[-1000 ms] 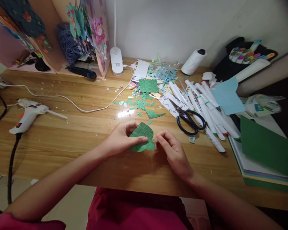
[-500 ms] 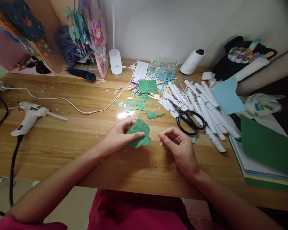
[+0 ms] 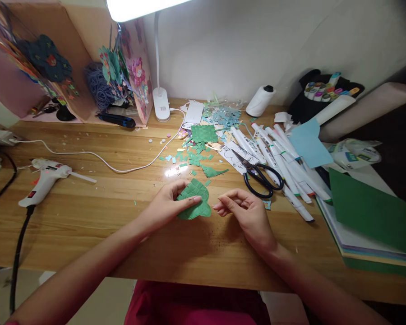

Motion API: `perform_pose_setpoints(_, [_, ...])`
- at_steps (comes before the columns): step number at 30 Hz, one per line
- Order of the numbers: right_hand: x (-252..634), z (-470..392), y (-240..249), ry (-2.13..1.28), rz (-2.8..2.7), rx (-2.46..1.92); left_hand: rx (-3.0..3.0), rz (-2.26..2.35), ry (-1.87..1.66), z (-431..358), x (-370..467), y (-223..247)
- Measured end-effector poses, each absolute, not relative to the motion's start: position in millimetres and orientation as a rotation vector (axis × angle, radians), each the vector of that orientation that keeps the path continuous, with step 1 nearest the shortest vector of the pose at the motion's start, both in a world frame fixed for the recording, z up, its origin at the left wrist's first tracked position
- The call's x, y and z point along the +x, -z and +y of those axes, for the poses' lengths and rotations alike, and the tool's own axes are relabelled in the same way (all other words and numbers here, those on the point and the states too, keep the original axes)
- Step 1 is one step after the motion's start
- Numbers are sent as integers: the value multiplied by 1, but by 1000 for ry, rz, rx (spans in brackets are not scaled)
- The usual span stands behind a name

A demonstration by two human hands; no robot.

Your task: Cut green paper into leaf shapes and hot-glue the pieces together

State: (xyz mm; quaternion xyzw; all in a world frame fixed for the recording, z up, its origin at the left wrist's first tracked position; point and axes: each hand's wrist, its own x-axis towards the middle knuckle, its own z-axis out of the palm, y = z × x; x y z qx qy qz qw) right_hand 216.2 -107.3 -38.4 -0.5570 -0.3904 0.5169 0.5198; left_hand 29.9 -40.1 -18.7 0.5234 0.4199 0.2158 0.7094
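Note:
My left hand (image 3: 173, 201) pinches a green paper cutout (image 3: 196, 209) between thumb and fingers, above the wooden desk. The cutout has a rounded, scalloped edge and a grid of small squares over its upper part. Just to its right, my right hand (image 3: 242, 206) is closed with thumb and fingertips together; whatever sits between them is too small to make out. Beyond the hands lie a green woven paper piece (image 3: 205, 134), loose green paper bits (image 3: 196, 159) and a pointed green scrap (image 3: 214, 171). Black-handled scissors (image 3: 259, 174) rest open on a drawn-on paper (image 3: 235, 155).
A white glue gun (image 3: 45, 180) with a black cord lies at left. White markers (image 3: 284, 162) are heaped at right, near stacked coloured paper (image 3: 368, 212). A lamp base (image 3: 161, 106), a thread spool (image 3: 260, 101) and a marker holder (image 3: 325, 97) stand at the back.
The view has tilted up, bringing the lamp head into sight. My right hand has come slightly nearer to the green cutout, which my left hand still holds.

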Motion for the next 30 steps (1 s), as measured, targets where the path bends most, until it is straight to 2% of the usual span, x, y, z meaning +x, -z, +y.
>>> perform_pose_setpoints(8, [218, -100, 43, -1366, -781, -1355, 1104, 943, -484, -38, 29, 19])
perform_pose_setpoints(14, [216, -104, 35, -1185, -981, -1367, 1129, 923, -503, -38, 30, 21])
perform_pose_setpoints(24, [216, -103, 37, -1184, -921, -1383, 1151, 928, -494, -37, 30, 23])
perform_pose_setpoints(30, [219, -103, 33, -1147, -1068, -1381, 1160, 933, -505, -37, 29, 26])
